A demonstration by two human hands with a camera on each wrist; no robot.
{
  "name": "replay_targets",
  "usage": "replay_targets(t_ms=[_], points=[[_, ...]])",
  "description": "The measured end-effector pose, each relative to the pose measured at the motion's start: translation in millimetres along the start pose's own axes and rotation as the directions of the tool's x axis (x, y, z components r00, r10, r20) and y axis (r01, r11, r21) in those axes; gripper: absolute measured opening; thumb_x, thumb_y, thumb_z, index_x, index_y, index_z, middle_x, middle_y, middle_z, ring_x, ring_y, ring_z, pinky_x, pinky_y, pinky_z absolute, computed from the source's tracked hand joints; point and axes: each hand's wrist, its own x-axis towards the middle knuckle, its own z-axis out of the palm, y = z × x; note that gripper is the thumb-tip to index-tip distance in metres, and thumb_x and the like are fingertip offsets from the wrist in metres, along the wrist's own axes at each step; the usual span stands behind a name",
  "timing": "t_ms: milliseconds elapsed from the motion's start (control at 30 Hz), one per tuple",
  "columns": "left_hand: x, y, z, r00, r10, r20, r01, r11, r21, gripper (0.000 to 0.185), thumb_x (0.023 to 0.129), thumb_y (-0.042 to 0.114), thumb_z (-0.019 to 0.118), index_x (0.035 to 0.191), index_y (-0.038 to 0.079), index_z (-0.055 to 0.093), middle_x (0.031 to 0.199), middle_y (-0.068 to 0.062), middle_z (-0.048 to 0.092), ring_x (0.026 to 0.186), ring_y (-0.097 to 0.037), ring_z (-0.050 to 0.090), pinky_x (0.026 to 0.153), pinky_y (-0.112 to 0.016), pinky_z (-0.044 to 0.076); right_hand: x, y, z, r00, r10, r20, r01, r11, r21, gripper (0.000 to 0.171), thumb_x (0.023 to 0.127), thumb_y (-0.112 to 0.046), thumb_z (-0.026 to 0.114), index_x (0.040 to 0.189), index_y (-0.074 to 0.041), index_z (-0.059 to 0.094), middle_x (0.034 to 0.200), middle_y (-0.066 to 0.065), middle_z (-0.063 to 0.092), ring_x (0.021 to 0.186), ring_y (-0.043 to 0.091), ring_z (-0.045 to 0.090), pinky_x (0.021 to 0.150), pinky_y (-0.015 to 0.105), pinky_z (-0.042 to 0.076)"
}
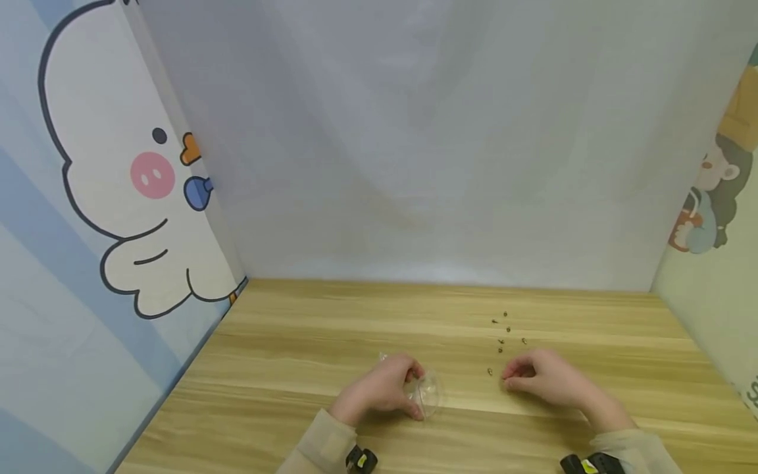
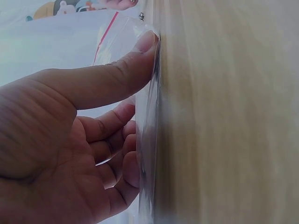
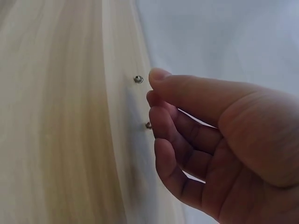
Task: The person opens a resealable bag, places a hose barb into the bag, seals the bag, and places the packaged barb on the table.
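Note:
My left hand (image 1: 385,387) holds a clear plastic zip bag (image 1: 431,393) at its near end, low over the wooden table. In the left wrist view the thumb lies along the edge of the bag (image 2: 148,163), the other fingers curl against it, and a red strip (image 2: 106,37) shows. My right hand (image 1: 547,376) hovers low over the table with fingers bent and thumb near the index fingertip. Between those tips in the right wrist view I see a narrow gap and no object. Close by lies a small brass-coloured metal piece (image 1: 489,372); another metal piece (image 3: 138,79) shows beside the thumb.
Several more small metal pieces (image 1: 508,329), too small to name exactly, lie scattered farther back on the wooden table (image 1: 331,316). A pale grey sheet (image 1: 438,164) rises behind the table. Walls with cartoon figures (image 1: 101,131) stand at left and right.

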Motion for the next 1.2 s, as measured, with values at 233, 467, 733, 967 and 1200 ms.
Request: replay_targets(t_ms=[233,467,733,967,1200], points=[[-0.1,-2.6,1.8,1.000,-0.001,-0.002,0.001,1.000,0.016,0.062,0.060,0.021,0.096,0.110,0.007,0.063,0.094,0.002,0.053,0.088,-0.011,0.049,0.080,-0.023,0.044,4.2,-13.6,7.3,0.999,-0.037,-0.014,0.037,0.999,0.022,0.012,0.091,-0.026,0.073,0.096,-0.015,0.073,0.088,-0.010,0.068,0.081,0.003,0.061,0.073,0.025,0.051],[0.8,-5.5,2.1,1.000,-0.008,-0.001,0.008,1.000,0.014,0.062,0.060,0.022,0.096,0.110,0.008,0.063,0.094,0.002,0.053,0.087,-0.010,0.049,0.079,-0.023,0.045,11.6,-29.3,20.5,0.997,-0.079,0.020,0.078,0.995,0.061,0.010,0.092,-0.026,0.072,0.095,-0.017,0.074,0.086,-0.010,0.069,0.078,0.005,0.063,0.070,0.026,0.051],[2.5,-3.7,1.9,1.000,-0.005,0.002,0.005,1.000,0.009,0.061,0.060,0.022,0.096,0.110,0.008,0.063,0.095,0.003,0.053,0.089,-0.011,0.050,0.080,-0.024,0.045,18.2,-43.9,38.2,0.995,-0.089,0.039,0.083,0.989,0.119,0.009,0.092,-0.024,0.073,0.094,-0.015,0.074,0.086,-0.008,0.071,0.078,0.007,0.064,0.069,0.026,0.052],[4.0,-4.1,2.8,1.000,-0.007,0.003,0.007,1.000,0.007,0.062,0.060,0.021,0.096,0.110,0.009,0.063,0.096,0.003,0.053,0.089,-0.011,0.050,0.080,-0.024,0.044,24.5,-58.1,53.7,0.993,-0.115,-0.014,0.116,0.983,0.144,0.013,0.091,-0.025,0.073,0.097,-0.014,0.074,0.085,-0.011,0.069,0.078,0.008,0.064,0.070,0.026,0.053],[4.7,-4.6,4.0,1.000,0.000,-0.002,0.000,1.000,0.022,0.061,0.059,0.021,0.097,0.109,0.009,0.063,0.094,0.004,0.053,0.088,-0.009,0.049,0.080,-0.024,0.044,30.9,-70.1,63.6,0.991,-0.128,-0.039,0.132,0.984,0.122,0.010,0.090,-0.024,0.075,0.095,-0.016,0.075,0.083,-0.014,0.068,0.075,0.006,0.063,0.068,0.026,0.052]])
